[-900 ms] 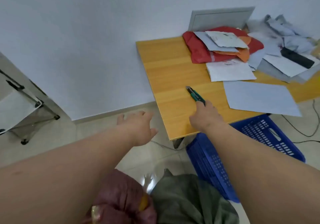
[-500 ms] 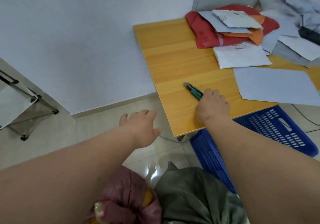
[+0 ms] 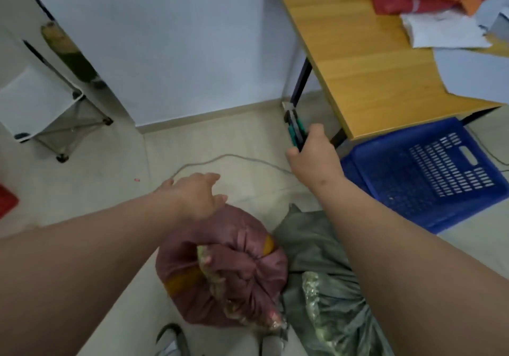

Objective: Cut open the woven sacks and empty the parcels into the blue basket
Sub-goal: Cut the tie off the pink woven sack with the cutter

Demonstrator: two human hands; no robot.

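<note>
Nearby, a cable (image 3: 234, 160) crosses the floor (image 3: 110, 184).

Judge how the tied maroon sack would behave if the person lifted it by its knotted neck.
The maroon sack bulges roundly, so it is probably full and fairly heavy. Its creased woven cloth looks floppy, so it would likely sag below the gathered neck. The left hand hovers open above it.
</note>
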